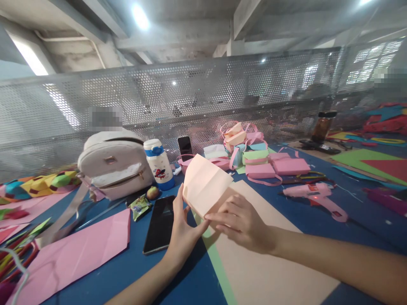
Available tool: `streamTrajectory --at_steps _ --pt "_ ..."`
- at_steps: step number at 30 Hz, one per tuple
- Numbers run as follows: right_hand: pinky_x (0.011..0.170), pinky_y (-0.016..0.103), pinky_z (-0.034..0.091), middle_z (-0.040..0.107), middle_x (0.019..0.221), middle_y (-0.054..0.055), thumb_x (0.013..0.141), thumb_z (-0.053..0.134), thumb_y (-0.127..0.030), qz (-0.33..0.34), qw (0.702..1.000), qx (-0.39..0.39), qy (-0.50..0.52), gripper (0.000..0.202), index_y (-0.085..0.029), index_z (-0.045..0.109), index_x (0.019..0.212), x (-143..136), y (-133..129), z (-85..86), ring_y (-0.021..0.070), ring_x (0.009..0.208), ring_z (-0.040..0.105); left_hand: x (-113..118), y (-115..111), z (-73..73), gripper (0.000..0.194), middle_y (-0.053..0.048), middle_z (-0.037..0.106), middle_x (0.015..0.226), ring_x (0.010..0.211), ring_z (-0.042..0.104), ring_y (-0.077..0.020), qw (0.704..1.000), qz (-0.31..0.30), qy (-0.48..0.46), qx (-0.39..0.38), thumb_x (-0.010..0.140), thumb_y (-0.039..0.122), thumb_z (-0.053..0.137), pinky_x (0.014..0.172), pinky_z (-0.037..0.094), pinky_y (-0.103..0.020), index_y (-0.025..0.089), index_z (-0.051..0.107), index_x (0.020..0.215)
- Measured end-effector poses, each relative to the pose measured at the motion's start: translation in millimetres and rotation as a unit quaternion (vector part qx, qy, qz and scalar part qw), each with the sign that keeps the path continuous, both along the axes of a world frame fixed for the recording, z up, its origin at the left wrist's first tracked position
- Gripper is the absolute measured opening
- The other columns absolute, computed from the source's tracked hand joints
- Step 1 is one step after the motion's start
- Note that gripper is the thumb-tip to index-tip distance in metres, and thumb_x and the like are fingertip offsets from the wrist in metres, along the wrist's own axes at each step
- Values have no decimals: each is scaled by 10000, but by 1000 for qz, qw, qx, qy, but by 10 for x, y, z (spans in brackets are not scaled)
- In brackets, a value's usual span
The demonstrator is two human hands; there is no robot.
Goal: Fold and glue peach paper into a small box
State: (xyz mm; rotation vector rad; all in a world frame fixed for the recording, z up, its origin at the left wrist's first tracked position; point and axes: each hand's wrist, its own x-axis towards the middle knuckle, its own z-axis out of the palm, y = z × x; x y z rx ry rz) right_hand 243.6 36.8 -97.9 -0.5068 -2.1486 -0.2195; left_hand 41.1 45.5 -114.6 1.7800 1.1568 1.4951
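Observation:
A folded piece of peach paper point(206, 184) with crease lines is held up in front of me. My left hand point(186, 224) grips its left side, fingers behind it and thumb near the lower corner. At that lower corner my right hand point(243, 222) pinches the paper's edge between thumb and fingers. Beneath both hands lies a large peach sheet point(270, 262) on top of a green sheet point(222, 275). Just left of my left hand rests a black smartphone point(159, 224).
A pink hot glue gun point(314, 195) lies at right, near pliers point(308, 177). Small paper bags point(260, 163) are heaped at the back. A white backpack point(114, 165), a bottle point(159, 165), a snack packet point(140, 206) and pink sheets point(82, 250) occupy the left. A perforated metal screen point(197, 97) stands behind.

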Motion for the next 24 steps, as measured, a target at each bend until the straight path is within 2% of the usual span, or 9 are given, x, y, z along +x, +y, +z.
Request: streamTrajectory --at_steps 12,20,24 --pt "777 365 394 646 869 39 1027 501 -205 7 1000 -26 10 287 -190 626 1285 10 16 -32 198 804 511 -9 -13 12 956 -104 306 1583 1468 304 -336 1000 17 16 5 746 334 795 1113 394 -520 367 260 1537" --pt "803 368 405 621 856 39 1043 479 -264 11 995 -98 33 285 -226 664 1257 12 -2 -40 204 814 503 4 -20 47 939 -96 338 1527 1447 324 -341 999 28 22 32 743 319 803 1121 390 -538 360 287 1527" --pt "794 364 413 610 833 39 1047 468 -283 12 993 -110 50 291 -225 682 1236 15 15 -41 209 818 502 3 -16 47 928 -99 346 1505 1431 346 -348 999 27 20 33 740 308 799 1109 409 -527 351 302 1522"
